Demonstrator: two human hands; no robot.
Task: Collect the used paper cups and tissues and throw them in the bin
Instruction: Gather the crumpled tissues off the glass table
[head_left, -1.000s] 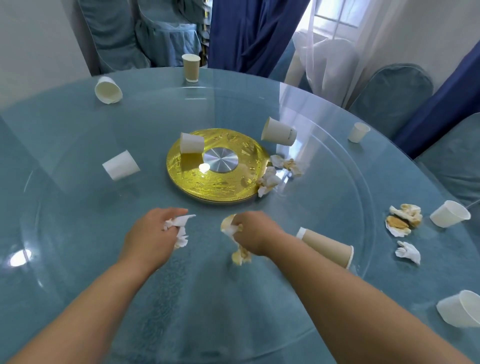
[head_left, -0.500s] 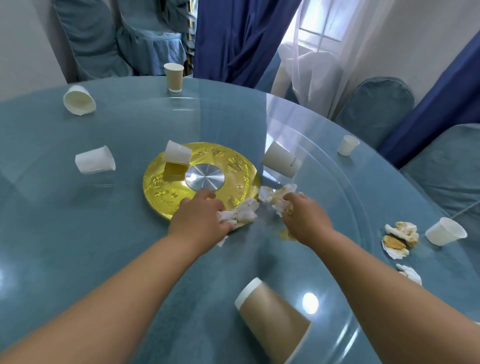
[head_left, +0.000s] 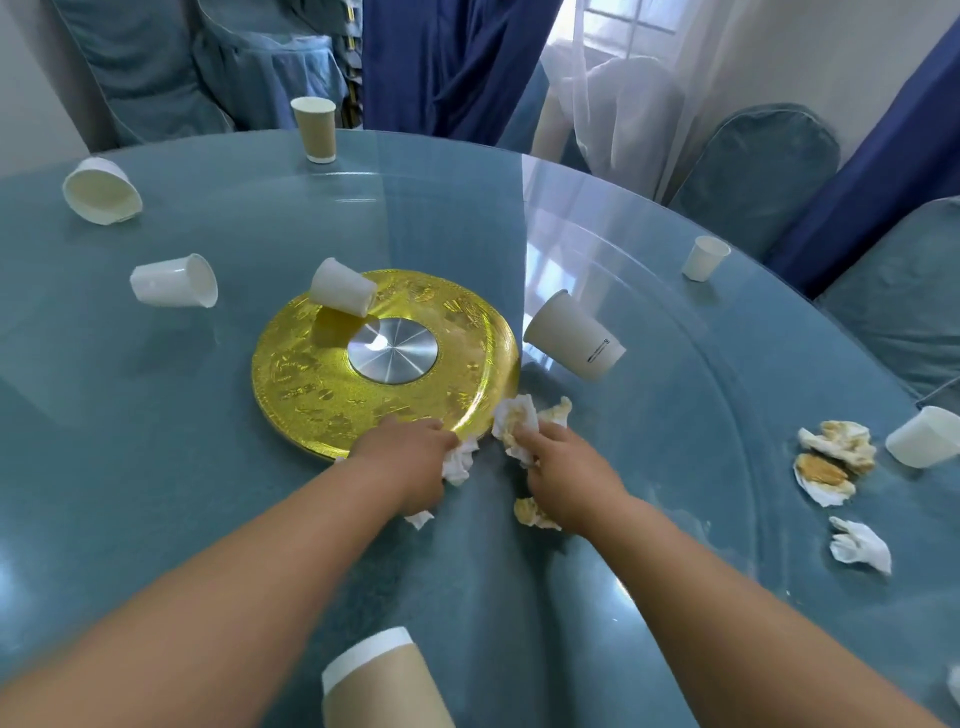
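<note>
Tissues (head_left: 511, 423) in both hands (head_left: 410, 457) (head_left: 563, 470) beside gold turntable (head_left: 311, 374); tipped cups (head_left: 571, 338) around.

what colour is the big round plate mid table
The plate is gold with a silver centre disc; head view.

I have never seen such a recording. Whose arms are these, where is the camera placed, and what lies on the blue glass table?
There is no machine here. A person works with bare hands. One camera, worn on the head, looks forward and down, so both arms reach in from the bottom edge.

The left hand grips a crumpled white tissue. The right hand pinches a brown-stained crumpled tissue, beside the round gold disc with a silver centre.

On the round blue glass table are several white paper cups, some tipped on their sides. A brown paper cup stands upright at the far edge, and another brown cup lies nearest the camera. More stained tissues lie at the right. No bin is in view.
</note>
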